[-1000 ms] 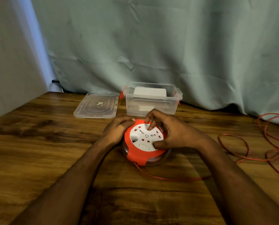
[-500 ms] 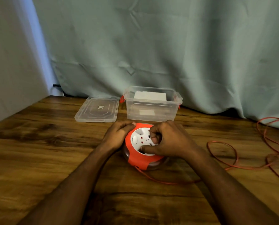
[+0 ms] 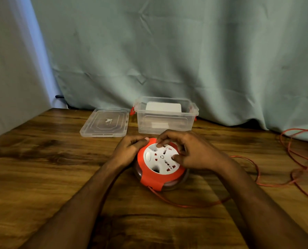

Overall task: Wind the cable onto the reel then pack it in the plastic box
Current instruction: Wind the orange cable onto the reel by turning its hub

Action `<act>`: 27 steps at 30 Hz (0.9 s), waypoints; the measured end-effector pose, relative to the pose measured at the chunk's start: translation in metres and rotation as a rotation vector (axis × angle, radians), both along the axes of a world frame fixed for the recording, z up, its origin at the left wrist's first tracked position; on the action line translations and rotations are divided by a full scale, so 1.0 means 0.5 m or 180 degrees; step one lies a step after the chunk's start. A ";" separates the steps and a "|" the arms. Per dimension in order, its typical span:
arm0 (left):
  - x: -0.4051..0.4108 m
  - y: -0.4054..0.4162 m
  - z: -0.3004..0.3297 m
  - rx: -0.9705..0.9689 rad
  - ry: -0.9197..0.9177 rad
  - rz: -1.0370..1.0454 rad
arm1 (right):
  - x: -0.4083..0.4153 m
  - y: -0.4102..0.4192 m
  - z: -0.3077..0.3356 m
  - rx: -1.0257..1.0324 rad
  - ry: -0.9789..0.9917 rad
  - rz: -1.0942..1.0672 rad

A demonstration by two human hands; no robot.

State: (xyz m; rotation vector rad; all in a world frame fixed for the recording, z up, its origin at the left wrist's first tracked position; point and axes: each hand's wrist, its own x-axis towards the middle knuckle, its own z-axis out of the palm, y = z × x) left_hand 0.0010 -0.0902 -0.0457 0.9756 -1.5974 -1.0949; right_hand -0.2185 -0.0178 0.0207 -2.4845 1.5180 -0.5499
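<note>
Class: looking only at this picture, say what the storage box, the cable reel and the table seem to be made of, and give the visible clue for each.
Storage box: clear, slightly glossy plastic; the curtain shows through its walls.
Cable reel: smooth moulded plastic, an orange rim round a white socket face, apparently matte.
Table: brown wood grain with dark knots; solid wood or printed laminate, the look leaves it open.

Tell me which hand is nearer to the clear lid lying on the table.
Left. The left hand grips the reel's left rim, just in front of and right of the lid. The right hand is on the reel's far side from the lid, fingers on its white face.
</note>
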 end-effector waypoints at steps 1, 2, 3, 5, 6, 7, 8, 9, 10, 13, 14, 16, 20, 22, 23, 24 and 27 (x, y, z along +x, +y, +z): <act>-0.001 0.001 0.000 -0.0016 0.0001 -0.0060 | -0.001 -0.002 -0.002 0.0067 -0.0026 0.0056; 0.000 0.002 0.000 -0.0028 0.0002 -0.0112 | -0.001 -0.003 -0.004 0.0138 -0.0067 0.0134; 0.000 0.003 0.001 -0.0040 -0.0005 -0.0161 | 0.000 -0.004 -0.004 0.0215 -0.0097 0.0205; 0.000 0.005 0.000 -0.0048 -0.0033 -0.0218 | -0.003 -0.004 -0.005 0.0332 -0.0084 0.0278; 0.000 0.005 -0.001 -0.0058 -0.0059 -0.0241 | -0.004 -0.005 -0.006 0.0381 -0.0074 0.0295; 0.000 0.004 -0.002 -0.0072 -0.0085 -0.0259 | -0.006 -0.007 -0.007 0.0441 -0.0105 0.0307; 0.000 0.004 -0.004 -0.0073 -0.0111 -0.0271 | -0.008 -0.009 -0.009 0.0505 -0.0172 0.0321; 0.001 0.002 -0.004 -0.0051 -0.0121 -0.0268 | -0.010 -0.011 -0.010 0.0547 -0.0238 0.0336; 0.002 0.001 -0.004 -0.0018 -0.0107 -0.0255 | -0.012 -0.012 -0.011 0.0562 -0.0285 0.0346; 0.002 0.001 -0.003 0.0033 0.0001 -0.0203 | -0.014 -0.011 -0.008 0.0611 -0.0331 0.0325; 0.001 0.001 -0.003 0.0018 0.0025 -0.0212 | -0.014 -0.012 -0.007 0.0612 -0.0334 0.0325; 0.000 0.003 -0.002 0.0017 0.0057 -0.0243 | -0.013 -0.011 -0.004 0.0631 -0.0356 0.0333; 0.001 0.003 0.001 0.0044 0.0080 -0.0297 | -0.013 -0.008 -0.004 0.0636 -0.0366 0.0421; 0.000 0.004 0.002 0.0064 0.0098 -0.0297 | -0.011 -0.002 0.000 0.0659 -0.0383 0.0404; 0.000 0.004 0.001 0.0073 0.0089 -0.0293 | -0.010 0.002 0.004 0.0700 -0.0414 0.0366; 0.000 0.003 0.001 0.0080 0.0076 -0.0294 | -0.009 0.004 0.006 0.0738 -0.0441 0.0324; -0.001 0.002 -0.001 0.0148 0.0087 -0.0292 | -0.003 0.014 0.011 0.0674 -0.0354 0.0221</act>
